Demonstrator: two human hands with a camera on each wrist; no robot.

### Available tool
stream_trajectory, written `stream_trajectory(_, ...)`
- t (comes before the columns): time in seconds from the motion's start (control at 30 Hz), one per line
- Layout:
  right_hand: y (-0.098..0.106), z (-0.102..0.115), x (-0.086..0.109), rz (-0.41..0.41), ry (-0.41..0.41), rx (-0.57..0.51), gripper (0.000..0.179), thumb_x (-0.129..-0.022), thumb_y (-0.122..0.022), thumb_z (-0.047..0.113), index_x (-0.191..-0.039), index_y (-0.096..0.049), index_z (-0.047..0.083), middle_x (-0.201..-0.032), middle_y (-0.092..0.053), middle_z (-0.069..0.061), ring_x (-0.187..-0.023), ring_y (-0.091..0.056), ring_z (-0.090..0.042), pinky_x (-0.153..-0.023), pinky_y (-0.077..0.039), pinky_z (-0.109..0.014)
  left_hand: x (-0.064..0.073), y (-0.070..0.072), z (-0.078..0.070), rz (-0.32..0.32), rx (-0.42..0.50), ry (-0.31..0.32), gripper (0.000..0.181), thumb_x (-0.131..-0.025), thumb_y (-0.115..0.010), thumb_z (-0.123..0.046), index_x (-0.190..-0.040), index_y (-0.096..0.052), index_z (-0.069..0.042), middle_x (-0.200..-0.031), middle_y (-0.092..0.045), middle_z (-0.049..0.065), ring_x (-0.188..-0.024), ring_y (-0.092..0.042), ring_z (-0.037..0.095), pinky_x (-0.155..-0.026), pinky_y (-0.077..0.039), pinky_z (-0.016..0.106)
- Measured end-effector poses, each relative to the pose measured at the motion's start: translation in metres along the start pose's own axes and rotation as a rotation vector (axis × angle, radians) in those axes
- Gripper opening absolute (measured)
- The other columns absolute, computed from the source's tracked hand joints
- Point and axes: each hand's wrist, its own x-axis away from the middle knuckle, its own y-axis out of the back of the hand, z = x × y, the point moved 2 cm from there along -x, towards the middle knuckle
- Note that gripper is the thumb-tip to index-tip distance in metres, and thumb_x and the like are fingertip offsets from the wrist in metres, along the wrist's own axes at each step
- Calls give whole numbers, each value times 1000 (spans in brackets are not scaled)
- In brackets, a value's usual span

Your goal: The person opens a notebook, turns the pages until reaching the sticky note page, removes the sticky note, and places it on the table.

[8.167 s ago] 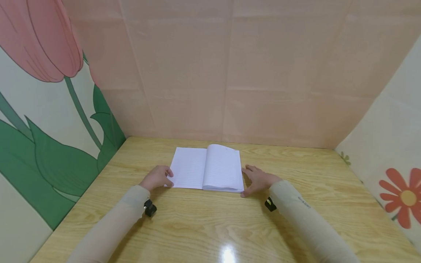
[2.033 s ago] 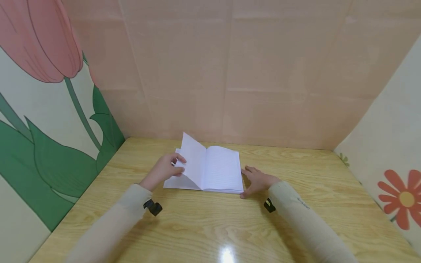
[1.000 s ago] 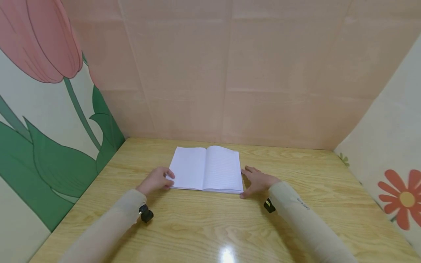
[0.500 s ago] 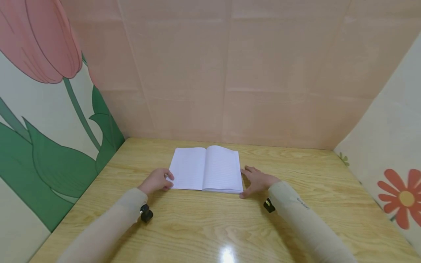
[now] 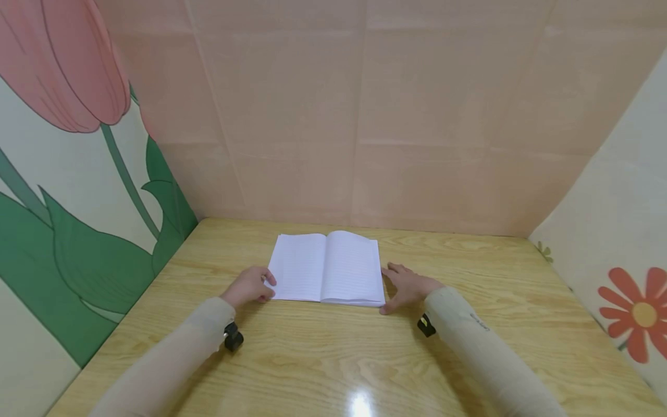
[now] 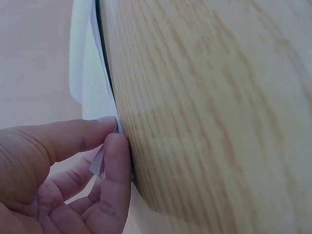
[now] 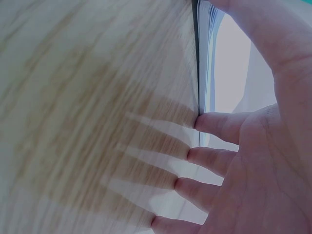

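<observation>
An open notebook (image 5: 298, 267) with white lined pages lies on the wooden table, its right half thicker and its top page bowed up near the spine. At its lower left corner, my left hand (image 5: 251, 286) pinches the page edge between thumb and index finger. The left wrist view shows a bit of white paper (image 6: 97, 162) between that hand's (image 6: 73, 170) fingers. Along the right edge of the notebook stands my right hand (image 5: 409, 286), fingers spread. In the right wrist view, the fingertips of this hand (image 7: 253, 136) rest on the table, and the thumb reaches the page stack (image 7: 209, 58).
The wooden table (image 5: 333, 359) carries the notebook near its back edge. A plain pinkish cloth (image 5: 359, 116) hangs behind it. Flower-printed panels, with a tulip (image 5: 68, 63) on the left and a red flower (image 5: 643, 315) on the right, border the sides.
Two seconds ago my left hand held a page raised; it lies flat on the left side now. The left hand has lowered to the notebook's left corner. My right hand has stayed put.
</observation>
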Motion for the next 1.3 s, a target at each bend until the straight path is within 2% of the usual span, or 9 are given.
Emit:
stream_trajectory(0.2,0,0,1,-2,6,-5,115,-70,-78,57,-153,-20,4,-160,-8,-23,-145,-7,-47,-112,-14,-65,3,1,-1,-8,-29,-21,19,-76,-74,-1,-91,-63,-4,-78,-58,8,-62,-57,16,-57,-49,26)
stream_trajectory(0.33,0,0,0,-6,2,-4,115,-70,-79,58,-153,-21,4,-160,-9,-22,-145,-8,-46,-112,-14,-65,3,2,-2,-32,-104,-31,20,-76,-77,-7,-90,-64,-8,-94,-61,10,-73,-56,20,-68,-47,32)
stream_trajectory(0.43,-1,-1,0,-7,1,0,115,-69,-78,58,-153,-21,4,-160,-10,-22,-145,-8,-46,-112,-14,-64,3,3,-3,-48,-146,-41,21,-75,-79,-9,-90,-64,-9,-99,-62,10,-81,-54,22,-75,-44,36)
stream_trajectory(0.73,-1,-2,-1,-14,2,8,116,-69,-79,59,-153,-21,4,-160,-11,-22,-145,-9,-46,-113,-15,-63,3,4,-3,-60,-133,-40,25,-74,-80,-8,-92,-64,-7,-92,-58,9,-78,-51,22,-70,-42,32)
stream_trajectory(1.1,0,0,0,-10,-1,-2,115,-69,-79,57,-153,-20,5,-160,-10,-22,-145,-9,-45,-113,-15,-64,4,6,-5,-33,-131,-17,23,-76,-79,-10,-94,-65,-7,-98,-61,10,-83,-54,22,-76,-45,36)
stream_trajectory(1.3,1,1,1,-15,3,3,114,-70,-79,56,-153,-21,4,-159,-11,-22,-145,-10,-46,-113,-16,-63,6,16,-15,-5,-158,-19,24,-80,-75,-13,-101,-66,-6,-101,-63,10,-88,-56,23,-79,-46,38)
